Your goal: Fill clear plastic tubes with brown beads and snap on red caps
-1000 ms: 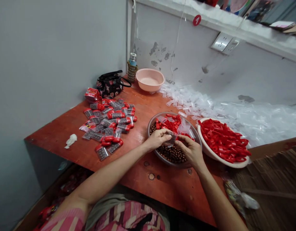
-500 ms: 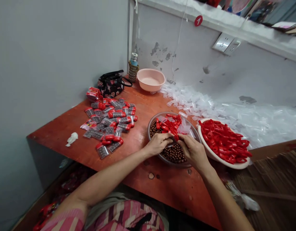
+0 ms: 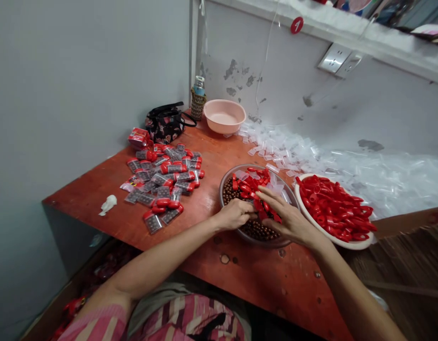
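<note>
Over a grey bowl [image 3: 224, 182] of brown beads [image 3: 260, 231], my two hands are close together. My left hand [image 3: 236, 214] is closed in a pinch, and what its fingertips grip is hidden behind them. My right hand [image 3: 290, 218] has its fingers stretched out and apart above the bowl, with red plastic pieces [image 3: 272, 211] showing between thumb and fingers. More red pieces [image 3: 252, 179] and clear plastic sleeves [image 3: 275, 180] lie on the beads at the bowl's far side.
At right stands a white basin [image 3: 359, 245] heaped with red plastic parts [image 3: 334, 206]. Clear sleeves [image 3: 375, 182] pile along the wall. Left on the red table [image 3: 205, 279] lie filled red-capped tubes [image 3: 169, 177]. Behind are a pink basin [image 3: 224, 124], handbag [image 3: 165, 124] and flask [image 3: 198, 97].
My right hand has gone from a pinch against the left fingertips to spread fingers over the bowl. My left hand stays closed in nearly the same place.
</note>
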Tool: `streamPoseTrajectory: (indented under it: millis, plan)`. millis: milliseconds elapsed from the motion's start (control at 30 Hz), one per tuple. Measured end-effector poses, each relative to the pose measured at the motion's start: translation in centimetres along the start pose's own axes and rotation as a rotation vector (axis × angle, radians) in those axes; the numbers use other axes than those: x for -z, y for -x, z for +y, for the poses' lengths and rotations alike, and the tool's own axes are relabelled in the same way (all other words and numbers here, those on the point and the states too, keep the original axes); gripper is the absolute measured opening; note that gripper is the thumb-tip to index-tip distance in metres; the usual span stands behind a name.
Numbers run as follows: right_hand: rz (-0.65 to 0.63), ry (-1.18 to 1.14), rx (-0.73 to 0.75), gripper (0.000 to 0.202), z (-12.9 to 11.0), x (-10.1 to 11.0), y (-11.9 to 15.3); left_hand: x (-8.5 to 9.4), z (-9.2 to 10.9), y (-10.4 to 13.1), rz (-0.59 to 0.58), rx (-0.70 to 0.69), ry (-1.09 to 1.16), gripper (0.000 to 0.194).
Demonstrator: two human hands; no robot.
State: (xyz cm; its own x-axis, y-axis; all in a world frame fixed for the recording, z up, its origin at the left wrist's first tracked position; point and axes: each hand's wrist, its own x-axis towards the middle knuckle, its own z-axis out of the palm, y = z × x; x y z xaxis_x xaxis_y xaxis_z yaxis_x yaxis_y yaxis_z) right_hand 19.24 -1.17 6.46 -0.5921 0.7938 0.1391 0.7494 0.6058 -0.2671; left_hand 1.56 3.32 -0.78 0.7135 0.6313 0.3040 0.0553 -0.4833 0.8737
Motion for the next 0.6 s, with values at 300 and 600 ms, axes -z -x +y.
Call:
streamPoseTrajectory:
  millis: [300, 600]
  plan:
    - [0.178, 0.106, 0.131, 0.046, -0.6, 0.5, -1.4, 0.2, -0.2, -0.3, 0.053, 0.101, 0.309, 0.025]
    - [0.339, 0.283, -0.138, 0.079, -1.2, -3.4, -0.7, 0.4, -0.9, -1.0, 0.222, 0.151, 0.696, 0.031]
